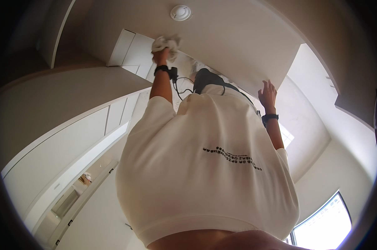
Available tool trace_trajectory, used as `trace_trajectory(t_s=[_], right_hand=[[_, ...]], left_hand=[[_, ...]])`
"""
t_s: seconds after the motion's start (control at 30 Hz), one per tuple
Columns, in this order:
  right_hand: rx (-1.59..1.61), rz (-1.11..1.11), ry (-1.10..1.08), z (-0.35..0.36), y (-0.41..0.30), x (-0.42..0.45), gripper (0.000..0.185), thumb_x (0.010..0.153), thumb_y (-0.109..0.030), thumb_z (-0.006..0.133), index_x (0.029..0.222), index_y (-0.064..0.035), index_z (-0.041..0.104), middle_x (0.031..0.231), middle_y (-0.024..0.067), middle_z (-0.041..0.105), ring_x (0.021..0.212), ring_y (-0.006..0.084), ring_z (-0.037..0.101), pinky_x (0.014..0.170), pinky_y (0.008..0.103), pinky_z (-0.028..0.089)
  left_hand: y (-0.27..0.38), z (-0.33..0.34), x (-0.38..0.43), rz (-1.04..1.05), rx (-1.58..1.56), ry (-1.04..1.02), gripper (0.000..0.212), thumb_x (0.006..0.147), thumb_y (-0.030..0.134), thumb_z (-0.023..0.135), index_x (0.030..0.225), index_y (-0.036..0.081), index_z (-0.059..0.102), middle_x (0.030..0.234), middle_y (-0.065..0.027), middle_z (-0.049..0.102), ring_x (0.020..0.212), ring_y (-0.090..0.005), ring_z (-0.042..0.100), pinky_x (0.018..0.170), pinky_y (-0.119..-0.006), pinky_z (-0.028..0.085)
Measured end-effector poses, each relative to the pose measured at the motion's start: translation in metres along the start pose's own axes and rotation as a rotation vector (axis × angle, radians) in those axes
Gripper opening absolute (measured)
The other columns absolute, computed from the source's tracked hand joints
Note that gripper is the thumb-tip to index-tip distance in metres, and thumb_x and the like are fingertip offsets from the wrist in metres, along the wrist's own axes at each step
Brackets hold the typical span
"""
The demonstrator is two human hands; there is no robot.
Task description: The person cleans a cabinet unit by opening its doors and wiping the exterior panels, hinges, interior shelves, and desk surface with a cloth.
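My left hand grips a crumpled whitish cloth, blurred at its far side. The cloth is at the near edge of a flat beige panel; contact between them is hard to judge. Over on the right, my right hand holds nothing, its fingers apart and slightly bent. It is close to the panel's right-hand corner, and I cannot tell whether it touches. Each wrist bears a black band. A black cable hangs between my left wrist and my waist.
A white round fixture is on the panel. Left are an open shelf unit and white cabinet fronts. A door with dark hinges stands at lower left, and a bright window at lower right.
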State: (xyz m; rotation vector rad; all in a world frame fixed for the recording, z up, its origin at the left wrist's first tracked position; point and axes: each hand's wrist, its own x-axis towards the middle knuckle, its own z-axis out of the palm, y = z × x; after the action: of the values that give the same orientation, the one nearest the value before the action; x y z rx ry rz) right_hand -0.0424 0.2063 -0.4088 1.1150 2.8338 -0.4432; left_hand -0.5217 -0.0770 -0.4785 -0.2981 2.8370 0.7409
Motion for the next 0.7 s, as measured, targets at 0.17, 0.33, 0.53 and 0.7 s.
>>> trace_trajectory(t_s=[0.17,0.33,0.53,0.7], right_hand=[[0.023,-0.060,0.029,-0.009,-0.017,0.018,0.051,0.077,-0.012,0.061,0.126,-0.0114,0.048,0.133,0.0148,0.048,0.122,0.0323,0.045,0.100,0.0488,0.037],[0.216,-0.298,-0.001,-0.028,-0.074,0.055,0.067,0.077,-0.014,0.063,0.139,-0.0157,0.037,0.136,0.0148,0.044,0.124,0.0336,0.043,0.101,0.0502,0.036],[0.174,-0.578,0.007,-0.016,-0.163,0.087,0.095,0.073,-0.031,0.075,0.149,-0.0205,0.019,0.148,0.0176,0.025,0.135,0.0434,0.026,0.103,0.0570,0.034],[0.145,-0.638,-0.042,-0.001,-0.184,0.113,0.097,0.066,-0.037,0.081,0.145,-0.0363,0.026,0.149,0.0124,0.025,0.137,0.0442,0.021,0.094,0.0662,0.038]], left_hand=[[0.009,-0.037,-0.004,0.038,-0.510,-0.117,0.042,0.060,0.015,0.070,0.100,0.003,0.067,0.113,-0.0122,0.064,0.102,-0.0231,0.061,0.086,-0.031,0.049],[0.056,-0.016,-0.050,0.466,-0.300,-0.329,0.039,0.065,0.014,0.074,0.100,0.001,0.065,0.102,-0.0088,0.066,0.092,-0.0196,0.063,0.079,-0.032,0.050],[0.119,0.036,-0.156,0.316,-0.471,-1.111,0.035,0.086,0.025,0.062,0.115,0.008,0.058,0.102,-0.0034,0.062,0.091,-0.0163,0.058,0.077,-0.033,0.050],[0.091,0.010,-0.174,-0.158,-0.861,-1.337,0.049,0.096,0.049,0.037,0.129,0.014,0.047,0.119,-0.0103,0.057,0.102,-0.0269,0.059,0.085,-0.041,0.048]])
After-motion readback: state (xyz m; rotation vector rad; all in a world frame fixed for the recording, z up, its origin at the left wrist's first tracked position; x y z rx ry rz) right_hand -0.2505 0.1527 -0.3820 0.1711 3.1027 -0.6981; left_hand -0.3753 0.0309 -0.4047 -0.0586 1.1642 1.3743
